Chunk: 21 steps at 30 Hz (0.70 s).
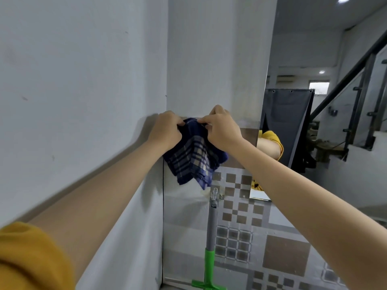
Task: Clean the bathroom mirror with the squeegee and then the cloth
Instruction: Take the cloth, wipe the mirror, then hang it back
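A blue and cream checked cloth (193, 156) hangs folded in front of the wall corner. My left hand (166, 130) grips its top left edge and my right hand (222, 128) pinches its top right edge, both raised at chest height. The squeegee (210, 243), with a grey pole and green lower handle, hangs upright from a wall hook (214, 196) below the cloth. The mirror (326, 114) fills the wall to the right and reflects a yellow sleeve, a dark curtain and a staircase.
A plain white wall (73, 91) runs along the left. The wall ahead has patterned brown and grey tiles (240, 210) on its lower half. The mirror's left edge stands just right of my right forearm.
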Available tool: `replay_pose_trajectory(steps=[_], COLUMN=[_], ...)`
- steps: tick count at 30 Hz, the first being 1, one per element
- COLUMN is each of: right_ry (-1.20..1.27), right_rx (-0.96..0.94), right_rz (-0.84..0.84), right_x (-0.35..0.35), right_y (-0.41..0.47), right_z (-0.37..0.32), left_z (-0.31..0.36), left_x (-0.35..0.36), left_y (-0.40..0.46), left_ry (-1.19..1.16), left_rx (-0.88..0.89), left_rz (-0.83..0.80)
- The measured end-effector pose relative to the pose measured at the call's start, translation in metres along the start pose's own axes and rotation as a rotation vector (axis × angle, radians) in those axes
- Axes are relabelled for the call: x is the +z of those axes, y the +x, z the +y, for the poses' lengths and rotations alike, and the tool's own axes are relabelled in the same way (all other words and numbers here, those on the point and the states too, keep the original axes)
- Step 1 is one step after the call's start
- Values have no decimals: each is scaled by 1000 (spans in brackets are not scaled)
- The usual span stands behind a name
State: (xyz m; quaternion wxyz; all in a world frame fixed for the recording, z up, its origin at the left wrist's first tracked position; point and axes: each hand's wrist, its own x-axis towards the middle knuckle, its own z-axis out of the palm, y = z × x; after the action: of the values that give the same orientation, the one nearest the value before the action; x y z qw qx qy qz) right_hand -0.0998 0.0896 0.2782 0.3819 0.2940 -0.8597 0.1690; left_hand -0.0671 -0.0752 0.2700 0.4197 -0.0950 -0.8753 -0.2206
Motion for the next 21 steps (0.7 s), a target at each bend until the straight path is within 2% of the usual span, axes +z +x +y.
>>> replay_pose_trajectory(steps=[6,11,17,21], right_ry=[225,427,354,252], right_rx=[47,200,92,9], right_rz=[-52,22,157,175], right_x=[4,7,-8,-11], right_y=[-6,-2,9,22], right_z=[-4,-8,-3,-2], left_z=[-2,5,-7,-6], left_x=[7,5,-2,-5], left_y=[-8,-7,12,26], left_ry=[-165,-283,-150,-136], left_rx=[5,-23,51,92], left_rz=[34,24,168,210])
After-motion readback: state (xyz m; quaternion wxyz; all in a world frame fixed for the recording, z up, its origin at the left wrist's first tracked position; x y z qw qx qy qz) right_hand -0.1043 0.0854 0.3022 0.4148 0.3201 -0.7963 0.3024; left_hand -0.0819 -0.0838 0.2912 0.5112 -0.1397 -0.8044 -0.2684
